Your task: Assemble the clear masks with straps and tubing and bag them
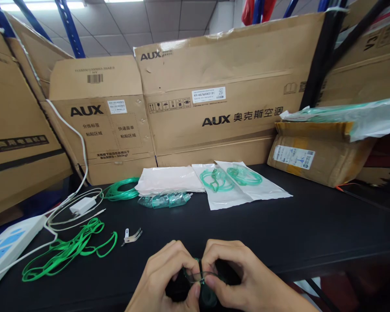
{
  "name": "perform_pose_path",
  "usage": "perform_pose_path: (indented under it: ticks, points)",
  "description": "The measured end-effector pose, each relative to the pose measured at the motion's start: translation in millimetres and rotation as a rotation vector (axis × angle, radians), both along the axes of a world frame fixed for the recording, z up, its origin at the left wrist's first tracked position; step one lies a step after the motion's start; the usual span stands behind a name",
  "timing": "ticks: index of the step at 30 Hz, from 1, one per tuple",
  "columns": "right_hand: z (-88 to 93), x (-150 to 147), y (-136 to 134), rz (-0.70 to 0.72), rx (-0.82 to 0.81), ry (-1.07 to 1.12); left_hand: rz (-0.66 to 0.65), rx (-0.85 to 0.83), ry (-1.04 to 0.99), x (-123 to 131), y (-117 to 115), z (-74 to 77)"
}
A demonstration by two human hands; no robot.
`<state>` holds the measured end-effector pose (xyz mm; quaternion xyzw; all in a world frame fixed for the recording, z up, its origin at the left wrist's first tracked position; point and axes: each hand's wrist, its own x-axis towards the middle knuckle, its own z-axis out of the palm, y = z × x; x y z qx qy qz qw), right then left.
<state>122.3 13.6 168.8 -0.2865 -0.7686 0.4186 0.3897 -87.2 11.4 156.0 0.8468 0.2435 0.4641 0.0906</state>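
Both my hands meet at the bottom middle of the view, above the near edge of the black table (312, 225). My left hand (164, 275) and my right hand (238, 275) are closed, thumbs and fingertips pinching a small clear green plastic part (201, 277) with a thin green band looped on it. Most of the part is hidden between my fingers. A small metal clip (131, 236) lies on the table just left of my left hand.
Loose green elastic straps (68, 249) lie at left, next to a white charger (82, 204) with its cable and a white power strip (9, 242). Further back lie coiled green tubing (121, 189), clear green connectors (164, 199) and white pouches holding green masks (229, 182). Cardboard boxes (221, 95) wall the back.
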Motion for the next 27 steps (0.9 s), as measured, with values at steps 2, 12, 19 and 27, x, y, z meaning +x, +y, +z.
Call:
perform_pose_path:
  ticks: [2,12,19,27]
  points:
    - [0.2,-0.4,0.0,0.001,0.005,-0.002,-0.001,0.000,0.003,-0.1,-0.3,-0.3]
    - [-0.1,0.5,1.1,0.009,-0.010,-0.002,-0.003,-0.014,0.006,-0.4,1.9,0.8]
    - [0.5,0.3,-0.2,0.003,-0.015,-0.004,-0.016,-0.028,-0.001,-0.2,0.4,-0.6]
    - [-1.9,1.3,1.9,0.021,-0.015,-0.003,-0.029,-0.076,0.008,-2.0,0.8,-0.9]
